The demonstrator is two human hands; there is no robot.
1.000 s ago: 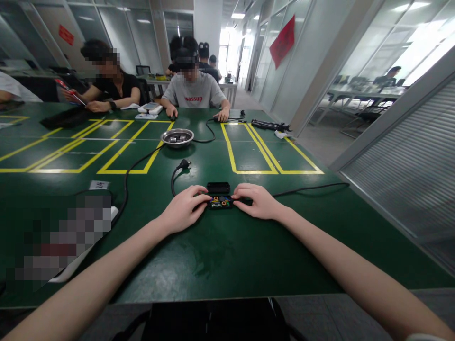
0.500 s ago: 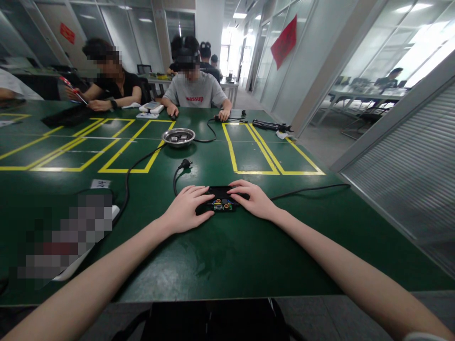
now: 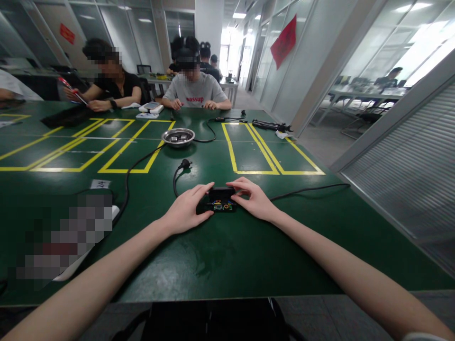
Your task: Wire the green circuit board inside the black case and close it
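In front of me on the table is an opened black power adapter, its circuit board point(image 3: 223, 206) showing copper-coloured coils. A black plastic cover point(image 3: 222, 193) stands tilted at the board's far side. My left hand point(image 3: 186, 208) spans the adapter's left end, thumb at the near corner and fingertips against the cover's upper left. At the other end, my right hand point(image 3: 255, 199) is closed on the cover's right side between thumb and fingers. Black cords run out beneath both hands; one ends in a plug point(image 3: 185, 164).
A metal bowl point(image 3: 178, 137) with small metal parts stands farther back. To the left lies a blurred-out object point(image 3: 67, 241) near a paper label point(image 3: 101, 183). A folded black tripod-like item point(image 3: 272, 126) lies at the back right. Two co-workers sit across the green table point(image 3: 227, 265).
The cover has tipped up from lying flatter beside the board. My left fingers have moved from over the board to the cover's far edge. The co-worker opposite has let go of a cord.
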